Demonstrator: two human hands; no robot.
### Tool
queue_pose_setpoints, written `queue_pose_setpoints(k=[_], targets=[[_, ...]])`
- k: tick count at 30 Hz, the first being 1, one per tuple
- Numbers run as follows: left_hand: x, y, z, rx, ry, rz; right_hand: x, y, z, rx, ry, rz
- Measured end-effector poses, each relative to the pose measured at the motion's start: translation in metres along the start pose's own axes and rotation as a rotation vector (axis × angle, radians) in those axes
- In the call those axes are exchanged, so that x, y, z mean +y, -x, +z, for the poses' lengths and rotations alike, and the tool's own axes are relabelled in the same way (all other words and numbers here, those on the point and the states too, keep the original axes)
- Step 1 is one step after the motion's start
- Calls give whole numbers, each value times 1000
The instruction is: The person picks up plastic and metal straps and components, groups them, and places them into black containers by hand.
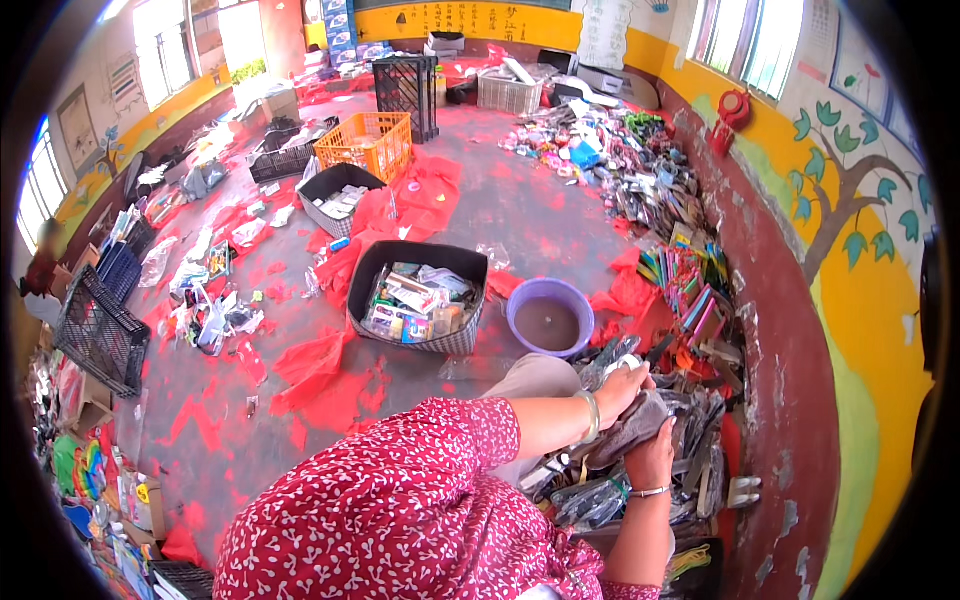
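Note:
My left hand (622, 392), a bangle on its wrist, is closed at the upper end of a dark grey-brown shoe-shaped item (632, 425). Something white (627, 362) shows by its fingertips, too small to name. From the other side my right hand (652, 457) grips the same item's edge, its fingers partly hidden. Beneath both hands lies a heap of dark goods in clear plastic wrapping (598, 498), spread along the wall.
Beside the heap stands a purple basin (549, 318). A grey-black basket (418, 338) of small packages is left of it. Bundled coloured sticks (690, 275) lie along the right wall. Farther off are an orange crate (365, 140), a black crate (405, 98) and red cloth (420, 190).

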State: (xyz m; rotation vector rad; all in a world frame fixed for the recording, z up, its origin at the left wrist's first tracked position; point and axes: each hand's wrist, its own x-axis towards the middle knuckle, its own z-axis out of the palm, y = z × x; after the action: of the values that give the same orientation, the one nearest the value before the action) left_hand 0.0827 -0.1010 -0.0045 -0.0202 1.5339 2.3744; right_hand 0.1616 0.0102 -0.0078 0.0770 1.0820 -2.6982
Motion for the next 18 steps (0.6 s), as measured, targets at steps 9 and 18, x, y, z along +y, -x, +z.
queue_pose_setpoints(k=[9,18], targets=[[11,-14,26,-165,-39,-4,-10,-14,-21,103,307,-138],[-15,-52,2,-246,-135,-99,19,-56,-53,400,254,-62]])
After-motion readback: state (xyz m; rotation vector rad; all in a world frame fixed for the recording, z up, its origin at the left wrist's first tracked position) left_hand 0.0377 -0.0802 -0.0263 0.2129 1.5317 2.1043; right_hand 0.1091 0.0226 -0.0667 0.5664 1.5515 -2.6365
